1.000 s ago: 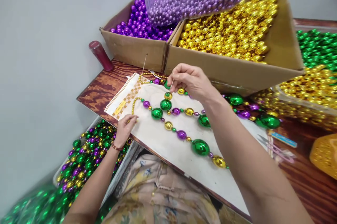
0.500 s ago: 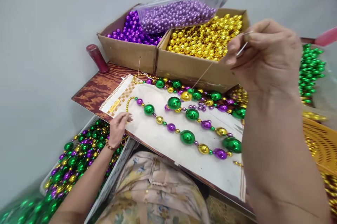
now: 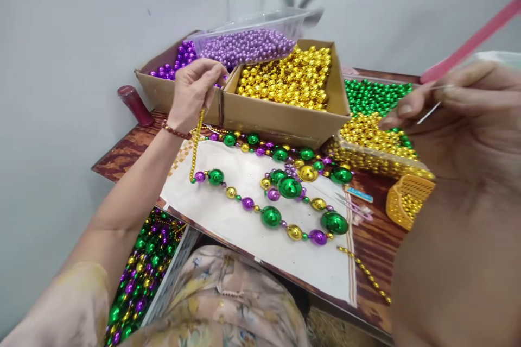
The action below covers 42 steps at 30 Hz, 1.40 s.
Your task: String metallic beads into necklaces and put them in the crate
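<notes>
My left hand (image 3: 197, 86) is raised in front of the boxes, fingers pinched on the end of a bead strand. From it hangs a run of small gold beads (image 3: 195, 143). The strand continues over a white cloth (image 3: 228, 265) with larger green (image 3: 271, 216), gold and purple beads, curving back on itself. My right hand (image 3: 468, 108), close to the camera at the right, pinches a thin pale needle (image 3: 429, 114). Its palm and wrist hide part of the table. A finished-looking second strand (image 3: 280, 153) lies along the cloth's far edge.
Cardboard boxes hold purple beads (image 3: 166, 71) and gold beads (image 3: 285, 81), with a bag of lilac beads (image 3: 248, 45) on top. Scissors (image 3: 356, 210), a yellow basket (image 3: 393, 203) and a dark red bottle (image 3: 134, 105) stand around. A crate of bead strands (image 3: 142, 265) sits lower left.
My left hand has risen from the cloth's near edge, lifting the small gold beads. The right hand has moved further right with the needle, and the view has turned right.
</notes>
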Motion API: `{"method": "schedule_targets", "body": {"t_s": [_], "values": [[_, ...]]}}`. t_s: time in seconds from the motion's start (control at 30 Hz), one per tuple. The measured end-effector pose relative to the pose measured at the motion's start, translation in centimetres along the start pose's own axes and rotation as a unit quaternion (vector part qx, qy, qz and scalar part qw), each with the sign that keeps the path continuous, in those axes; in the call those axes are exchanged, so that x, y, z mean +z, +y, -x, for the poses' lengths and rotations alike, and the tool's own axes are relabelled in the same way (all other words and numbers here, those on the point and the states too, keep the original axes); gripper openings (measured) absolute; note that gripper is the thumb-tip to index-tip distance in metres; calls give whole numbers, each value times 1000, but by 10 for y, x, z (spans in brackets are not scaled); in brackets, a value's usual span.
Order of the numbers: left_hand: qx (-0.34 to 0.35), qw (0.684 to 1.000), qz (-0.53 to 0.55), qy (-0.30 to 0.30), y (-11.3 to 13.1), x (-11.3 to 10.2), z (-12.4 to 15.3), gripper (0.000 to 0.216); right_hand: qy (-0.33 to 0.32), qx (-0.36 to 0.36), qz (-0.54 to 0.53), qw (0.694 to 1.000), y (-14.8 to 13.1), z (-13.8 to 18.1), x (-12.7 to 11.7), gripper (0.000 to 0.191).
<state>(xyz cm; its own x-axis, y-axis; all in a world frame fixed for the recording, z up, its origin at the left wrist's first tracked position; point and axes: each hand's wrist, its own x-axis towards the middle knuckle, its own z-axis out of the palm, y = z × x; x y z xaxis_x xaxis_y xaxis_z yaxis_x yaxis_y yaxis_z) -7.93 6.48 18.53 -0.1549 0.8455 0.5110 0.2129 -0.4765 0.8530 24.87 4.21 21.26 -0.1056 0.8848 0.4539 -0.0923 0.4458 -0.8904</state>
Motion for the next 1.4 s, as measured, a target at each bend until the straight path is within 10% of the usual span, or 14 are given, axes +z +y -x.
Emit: {"method": "schedule_targets", "body": {"t_s": [0.3,0.53,1.17,1.4], "values": [[-253,934,78,-241,-92,77,46,24,-221,129,10,967,49,2,13,9],[-288,903,113,-300,-122,100,70,32,-282,188,-16,941,104,-29,57,6],[-296,935,-2,-193,-150,105,103,34,-355,235,-109,898,178,-48,111,9],[-322,935,-26,-147,-151,94,130,28,-322,104,314,887,188,-35,106,10]]}}
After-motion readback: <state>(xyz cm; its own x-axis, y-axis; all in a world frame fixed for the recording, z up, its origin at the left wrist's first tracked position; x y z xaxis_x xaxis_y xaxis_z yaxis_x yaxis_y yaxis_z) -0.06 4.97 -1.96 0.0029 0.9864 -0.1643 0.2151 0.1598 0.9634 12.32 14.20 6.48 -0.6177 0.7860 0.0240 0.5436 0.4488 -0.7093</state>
